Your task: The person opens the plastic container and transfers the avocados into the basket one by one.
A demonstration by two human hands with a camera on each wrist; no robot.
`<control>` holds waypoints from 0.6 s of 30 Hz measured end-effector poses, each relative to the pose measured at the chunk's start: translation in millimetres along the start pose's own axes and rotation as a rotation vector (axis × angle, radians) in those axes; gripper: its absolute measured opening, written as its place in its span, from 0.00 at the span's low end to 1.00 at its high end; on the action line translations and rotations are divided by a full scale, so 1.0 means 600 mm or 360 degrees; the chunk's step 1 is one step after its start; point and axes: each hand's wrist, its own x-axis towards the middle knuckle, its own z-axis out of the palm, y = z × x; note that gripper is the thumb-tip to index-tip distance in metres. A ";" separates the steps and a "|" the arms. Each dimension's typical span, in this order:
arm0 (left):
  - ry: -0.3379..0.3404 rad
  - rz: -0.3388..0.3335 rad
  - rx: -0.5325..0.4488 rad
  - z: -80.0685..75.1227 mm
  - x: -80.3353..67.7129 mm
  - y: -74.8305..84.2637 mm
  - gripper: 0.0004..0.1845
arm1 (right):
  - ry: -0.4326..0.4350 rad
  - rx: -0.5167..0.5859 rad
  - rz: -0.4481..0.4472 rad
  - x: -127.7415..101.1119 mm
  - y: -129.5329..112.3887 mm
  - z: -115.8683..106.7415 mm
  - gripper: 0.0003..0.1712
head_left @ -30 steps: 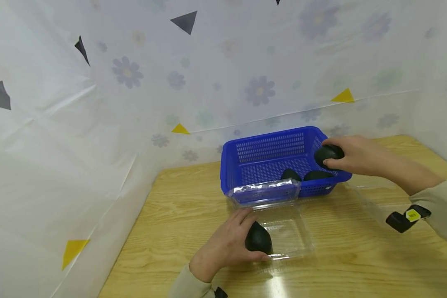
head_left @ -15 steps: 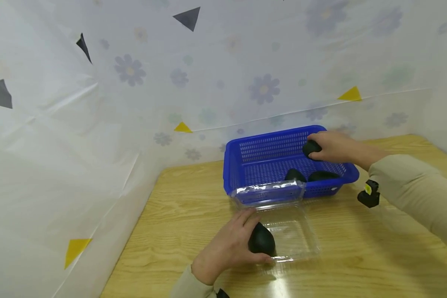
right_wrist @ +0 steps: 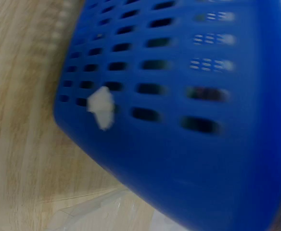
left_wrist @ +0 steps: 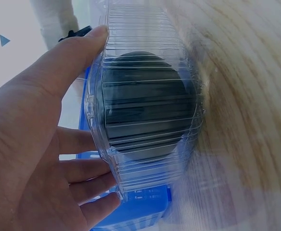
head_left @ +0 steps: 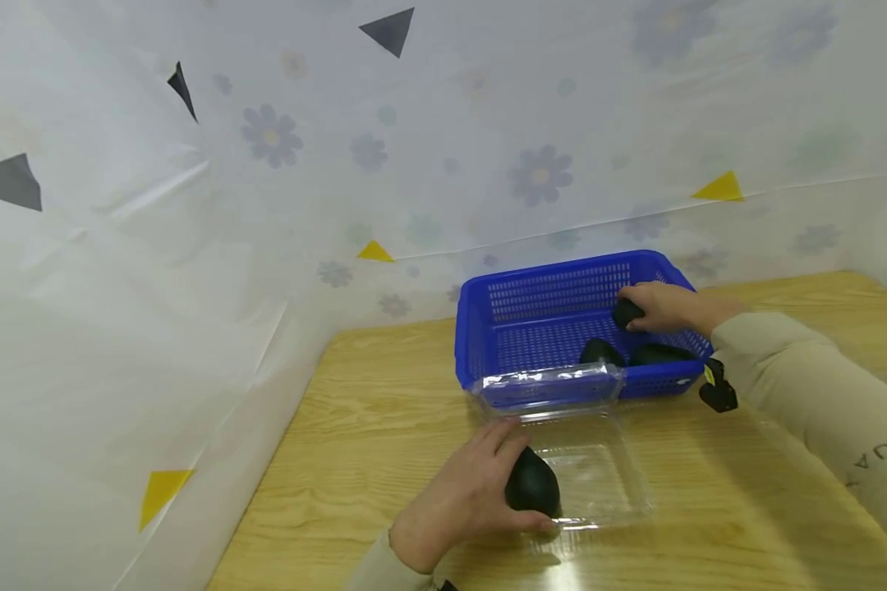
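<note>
My left hand (head_left: 473,492) grips the left side of a clear plastic clamshell container (head_left: 606,476), thumb at its front edge and fingers along the rim. Inside it lies a dark avocado (head_left: 534,486), seen through the ribbed wall in the left wrist view. Over at the blue basket (head_left: 464,345), my right hand (head_left: 665,309) holds another dark avocado (head_left: 625,313) low within the right end. Two more avocados, one rounder (head_left: 601,353) and one longer (head_left: 661,355), lie along the basket's front wall. The right wrist view shows only the basket's outer wall (right_wrist: 179,159), hiding that hand.
The container's raised lid (head_left: 547,386) leans against the basket's front. Wooden tabletop (head_left: 369,410) extends to the left, and a patterned sheet (head_left: 443,123) hangs behind. A clear plastic edge (right_wrist: 102,211) shows below the basket in the right wrist view.
My right hand has carried its avocado leftward from the basket's right rim, then down inside. The left hand stays on the container; the whole view has shifted slightly.
</note>
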 end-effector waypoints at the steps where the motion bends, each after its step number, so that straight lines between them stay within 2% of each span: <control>1: -0.0002 0.0000 -0.0005 -0.001 0.000 0.001 0.52 | -0.0008 0.0006 -0.0002 -0.001 0.001 0.002 0.25; 6: 0.0002 0.0006 -0.0018 -0.002 0.000 0.003 0.53 | -0.0012 0.0031 -0.0053 -0.003 -0.001 0.004 0.17; 10: -0.0028 -0.0007 -0.0031 -0.005 0.000 0.004 0.53 | 0.0014 0.0016 -0.0079 -0.009 -0.006 0.001 0.17; 18: -0.0104 -0.0060 -0.0077 -0.011 0.001 -0.003 0.53 | 0.0234 0.0029 -0.0128 -0.025 -0.039 -0.034 0.15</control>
